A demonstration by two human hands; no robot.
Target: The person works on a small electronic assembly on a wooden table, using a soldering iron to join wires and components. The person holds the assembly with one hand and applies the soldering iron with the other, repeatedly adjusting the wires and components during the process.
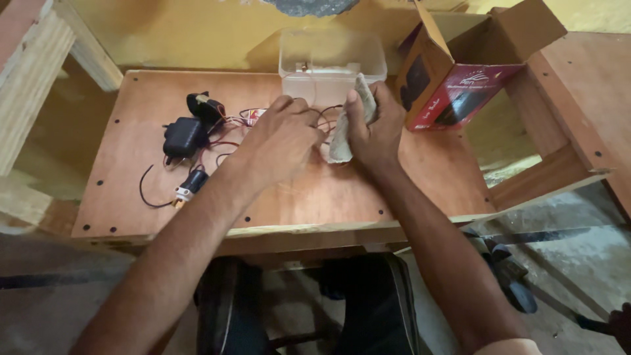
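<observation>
I see my left hand (284,135) at the centre of the frame, curled palm-down over a tangle of thin red and dark wires (231,125), fingers closed on something I cannot make out, likely to pin it against the wooden table (131,197). My right hand (376,125), just beside it, grips a crumpled pale cloth (347,135), thumb up, pressed close as if to wipe what the left holds. The wires trail left to a black plug adapter (183,137) and a small black cylinder part (192,183), laid out apart so each lead stays traceable. Behind the hands, top centre, stands a clear plastic box (332,62), open-topped. At upper right an open cardboard carton (470,66) leans, red and black printed face, flaps up.
</observation>
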